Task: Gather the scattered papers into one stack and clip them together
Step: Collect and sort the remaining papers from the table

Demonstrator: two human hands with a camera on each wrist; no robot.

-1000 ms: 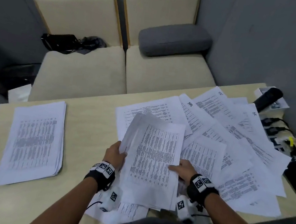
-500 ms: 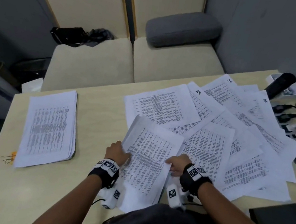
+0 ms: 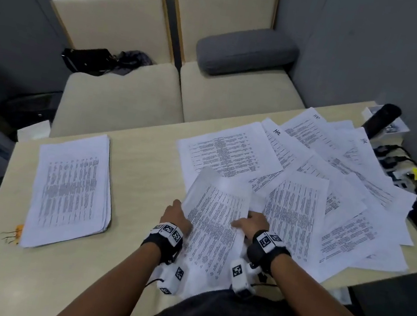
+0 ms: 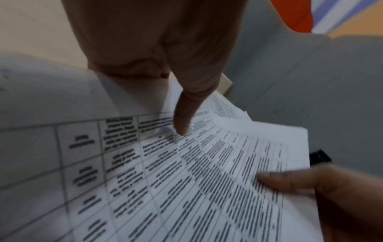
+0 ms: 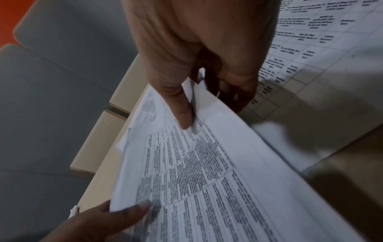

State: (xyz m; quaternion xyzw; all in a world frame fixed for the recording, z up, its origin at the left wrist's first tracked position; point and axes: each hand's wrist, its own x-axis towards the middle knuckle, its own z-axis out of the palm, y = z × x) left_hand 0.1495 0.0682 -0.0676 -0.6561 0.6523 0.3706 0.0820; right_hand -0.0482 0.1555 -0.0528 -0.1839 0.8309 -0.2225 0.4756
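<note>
Holding a small bundle of sheets [image 3: 214, 229] low in the centre of the frame, I have my left hand [image 3: 175, 216] and right hand [image 3: 251, 222] pinching its two side edges, thumbs on top. Most loose papers [image 3: 332, 192] lie fanned across the right, a neat stack [image 3: 70, 188] sits left. Gathering is barely begun, I judge; clipping remains.
</note>
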